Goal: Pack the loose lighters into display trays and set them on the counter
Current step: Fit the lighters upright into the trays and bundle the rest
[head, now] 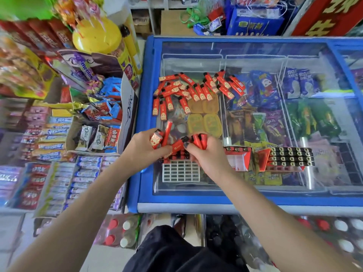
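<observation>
Head view: left hand (146, 149) and right hand (204, 154) each clutching red lighters (198, 141) above white tray (180, 171).

You are standing at a blue-framed chest freezer (144, 107) with a sliding glass lid, and under the glass lie packaged ice creams (263, 89) and yellow oval tubs (204, 122). To your left sits a cardboard Dove box (128, 107) of chocolates beside a Mentos display (84, 67). Behind them stands a yellow lollipop tub (97, 35). Rows of chewing gum packs (86, 169) fill the near-left shelf. Bottled drinks (119, 230) stand on the floor below.
</observation>
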`<action>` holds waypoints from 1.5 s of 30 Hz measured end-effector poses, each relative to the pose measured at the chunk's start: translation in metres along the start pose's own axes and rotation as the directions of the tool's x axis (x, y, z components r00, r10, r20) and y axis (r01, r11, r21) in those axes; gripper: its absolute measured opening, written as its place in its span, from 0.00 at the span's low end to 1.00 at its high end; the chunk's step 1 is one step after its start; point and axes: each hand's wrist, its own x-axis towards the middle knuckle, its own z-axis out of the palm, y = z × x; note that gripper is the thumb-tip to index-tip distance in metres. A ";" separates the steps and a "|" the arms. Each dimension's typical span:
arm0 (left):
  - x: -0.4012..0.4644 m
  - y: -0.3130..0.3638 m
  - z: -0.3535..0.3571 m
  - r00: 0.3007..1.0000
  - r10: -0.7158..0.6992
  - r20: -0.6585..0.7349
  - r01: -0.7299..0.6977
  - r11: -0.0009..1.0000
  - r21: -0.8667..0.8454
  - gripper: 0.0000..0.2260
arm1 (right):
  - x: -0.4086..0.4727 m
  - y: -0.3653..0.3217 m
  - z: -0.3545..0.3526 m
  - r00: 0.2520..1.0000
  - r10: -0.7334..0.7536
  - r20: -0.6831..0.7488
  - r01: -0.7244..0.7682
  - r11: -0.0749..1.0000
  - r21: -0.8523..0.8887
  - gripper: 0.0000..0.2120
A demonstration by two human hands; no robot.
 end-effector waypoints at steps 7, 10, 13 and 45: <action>-0.001 -0.024 0.004 0.994 0.051 -0.101 -0.034 0.986 0.161 0.08 | -0.012 0.027 0.004 0.992 -0.123 -0.024 0.115 0.972 -0.205 0.06; 0.002 -0.035 0.010 0.989 0.111 -0.102 -0.073 0.946 0.315 0.07 | -0.016 0.041 0.011 0.962 -0.268 0.051 0.263 0.863 -0.430 0.09; 0.003 -0.043 0.020 0.982 0.157 -0.110 -0.105 0.921 0.376 0.09 | -0.015 0.061 0.019 0.923 -0.372 0.098 0.356 0.727 -0.587 0.09; 0.009 -0.050 0.031 0.991 0.125 -0.041 -0.099 0.916 0.390 0.10 | 0.001 0.088 0.049 0.803 -0.577 0.150 0.430 0.386 -0.816 0.10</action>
